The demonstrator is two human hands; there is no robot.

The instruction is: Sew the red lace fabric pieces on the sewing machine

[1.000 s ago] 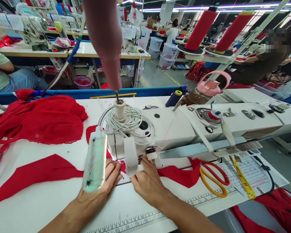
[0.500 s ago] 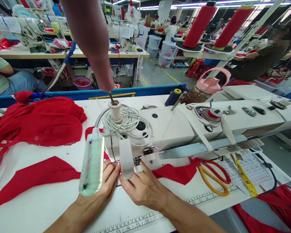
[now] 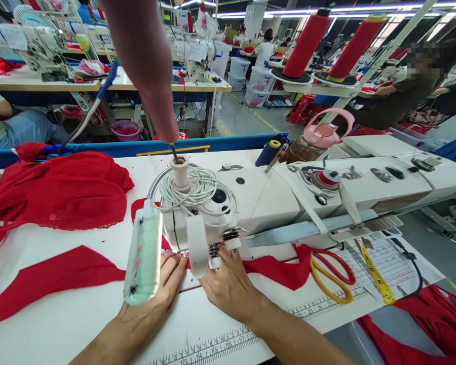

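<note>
A white sewing machine (image 3: 289,203) lies across the table in front of me. My left hand (image 3: 163,291) rests flat on the table just left of the needle, fingers stretched onto the red fabric strip (image 3: 277,271), partly hidden behind the machine's lamp (image 3: 143,256). My right hand (image 3: 230,286) lies right of the needle with its fingers reaching under the machine head, pressing the same red fabric; its fingertips are hidden. A long red fabric piece (image 3: 57,276) trails away to the left.
Red-and-yellow scissors (image 3: 332,281) and a yellow tape measure (image 3: 376,276) lie right of my hands. A red fabric pile (image 3: 61,190) sits at the back left. Red thread cones (image 3: 307,43) stand behind, beside a pink-lidded jug (image 3: 323,137). Other people work at benches beyond.
My right hand slid left toward the needle, then back slightly right and up under the machine head. The left hand has barely moved.
</note>
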